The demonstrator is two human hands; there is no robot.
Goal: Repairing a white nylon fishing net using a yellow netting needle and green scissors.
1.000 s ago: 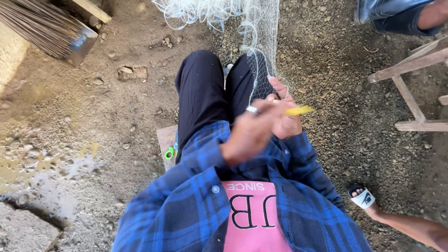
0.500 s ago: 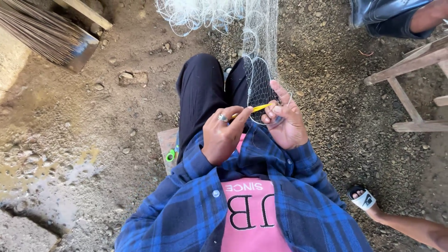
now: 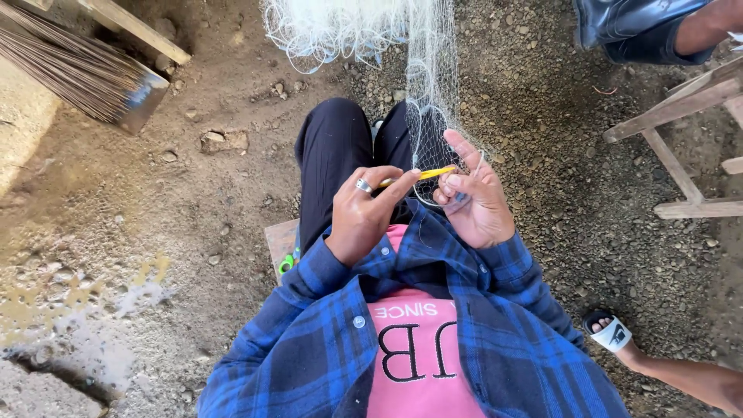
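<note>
My left hand (image 3: 362, 210), with a ring on one finger, pinches a thin yellow netting needle (image 3: 430, 173) whose tip points at my right hand. My right hand (image 3: 477, 203) holds a loop of the white fishing net (image 3: 430, 116), with the mesh and a thread wound over its fingers. Both hands are raised above my lap, over dark trousers (image 3: 331, 159). The net runs away from me to a bunched pile (image 3: 333, 27) on the ground ahead.
A stick broom (image 3: 77, 73) and a wooden plank (image 3: 131, 27) lie far left. A wooden bench frame (image 3: 681, 147) stands right. Another person's sandalled foot (image 3: 611, 333) is at lower right and a leg (image 3: 658, 27) at top right. A green object (image 3: 286, 264) lies on the wooden seat under me.
My left hand has drawn the needle back leftwards from across my right hand. The hands, overlapped before, are now side by side with the needle between them.
</note>
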